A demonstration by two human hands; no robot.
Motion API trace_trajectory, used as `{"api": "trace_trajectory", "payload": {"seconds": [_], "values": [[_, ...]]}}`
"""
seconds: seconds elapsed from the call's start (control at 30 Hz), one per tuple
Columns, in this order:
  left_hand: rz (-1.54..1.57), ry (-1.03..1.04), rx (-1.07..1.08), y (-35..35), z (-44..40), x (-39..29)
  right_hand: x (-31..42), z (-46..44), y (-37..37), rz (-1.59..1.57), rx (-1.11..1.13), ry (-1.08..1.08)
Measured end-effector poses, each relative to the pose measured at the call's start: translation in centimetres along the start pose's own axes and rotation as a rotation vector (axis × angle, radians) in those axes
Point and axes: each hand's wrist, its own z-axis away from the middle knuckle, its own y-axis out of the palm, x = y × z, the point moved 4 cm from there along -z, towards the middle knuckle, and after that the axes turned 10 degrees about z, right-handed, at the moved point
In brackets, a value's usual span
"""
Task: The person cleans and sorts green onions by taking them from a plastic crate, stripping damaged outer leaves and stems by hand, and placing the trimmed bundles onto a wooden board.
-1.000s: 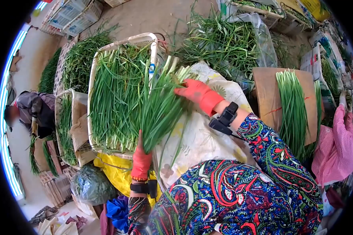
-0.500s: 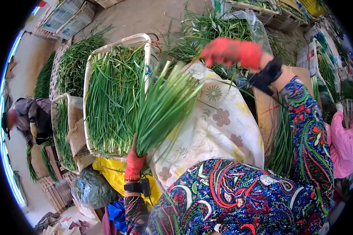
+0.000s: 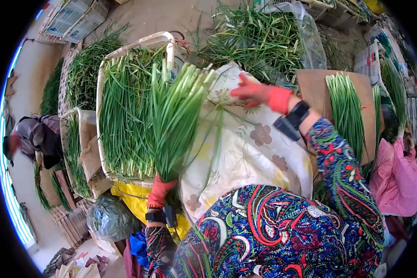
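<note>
My left hand (image 3: 162, 191), in a red glove, is closed round the lower leafy end of a bunch of long green stalks (image 3: 178, 111). The pale ends of the bunch point up, and it leans over the right edge of a white crate (image 3: 102, 106) filled with similar stalks. To the right of the bunch, my right hand (image 3: 257, 92), also gloved in red, hovers with its fingers apart and nothing in them. A few loose leaves (image 3: 221, 116) hang between hand and bunch. Under both lies a flowered cloth (image 3: 245, 157) over my lap.
A heap of loose greens (image 3: 264, 41) lies on plastic ahead. On the right, a brown board (image 3: 310, 92) bears a neat bundle (image 3: 346, 111). A person in pink (image 3: 396, 176) is at far right, another in dark clothes (image 3: 39, 134) at left. Yellow bag (image 3: 134, 204) below the crate.
My right hand left the bunch, swung out over the loose greens, and has come back toward the bunch. The bunch has tilted more upright in my left hand.
</note>
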Motion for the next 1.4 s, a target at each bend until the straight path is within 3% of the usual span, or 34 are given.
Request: {"api": "trace_trajectory", "payload": {"seconds": [0.13, 0.17, 0.23, 0.33, 0.43, 0.47, 0.57, 0.7, 0.77, 0.83, 0.9, 1.0, 1.07, 1.1, 1.17, 1.3, 1.4], "values": [[-0.023, -0.029, 0.011, 1.5, 0.8, -2.5, -4.0, -2.4, 5.6, -0.312, 0.006, 0.016], [-0.032, -0.027, 0.01, 1.8, 0.9, -2.8, -1.2, 0.3, 7.0, -0.059, 0.145, 0.002], [-0.05, -0.017, 0.032, 1.5, 0.6, -2.4, -1.8, -1.3, 7.9, 0.05, 0.097, -0.307], [0.019, -0.088, 0.019, 1.4, 0.8, -2.5, 2.7, 2.0, 5.6, 0.26, 0.043, -0.218], [0.027, -0.163, 0.01, 0.9, 0.7, -1.7, 2.3, 0.9, 2.7, -0.127, 0.022, -0.076], [0.009, -0.181, 0.013, 0.7, 0.5, -1.5, 3.2, 1.6, 1.9, -0.142, 0.006, -0.157], [-0.044, -0.209, 0.0, 0.8, 0.4, -1.5, 3.2, 1.6, 0.5, -0.123, -0.041, -0.118], [-0.067, -0.228, -0.022, 0.6, 0.5, -1.6, 4.7, 2.2, -5.9, -0.39, -0.273, -0.288], [-0.058, -0.278, -0.03, 0.5, 0.6, -1.5, 5.5, 2.7, -10.3, -0.281, -0.426, -0.271], [-0.109, -0.314, -0.024, 0.6, 0.6, -1.9, 5.4, 2.7, -14.9, 0.154, -0.746, -0.263], [-0.059, -0.282, -0.031, 1.1, 0.8, -2.5, 4.1, 1.9, -19.1, 0.306, -0.736, -0.131], [0.004, -0.238, -0.066, 2.0, 1.5, -3.3, 3.7, 2.5, -18.9, 1.455, -1.378, 0.139], [-0.028, -0.234, -0.034, 2.2, 1.3, -3.5, 5.4, 1.5, -15.2, 1.213, -0.998, -0.012], [-0.034, -0.222, -0.02, 2.1, 1.4, -3.4, 5.2, 0.7, -12.2, 0.993, -0.755, -0.419], [-0.057, -0.196, 0.019, 2.1, 1.2, -3.6, 4.2, -0.6, -4.4, 0.934, -0.353, -0.853], [-0.058, -0.296, 0.038, 1.4, 1.0, -2.8, 3.7, -1.5, 9.3, 1.555, -0.2, -0.696], [0.017, -0.324, 0.005, 2.1, 1.4, -3.0, 4.4, -1.1, 10.0, 1.078, -0.05, -0.541]]}}
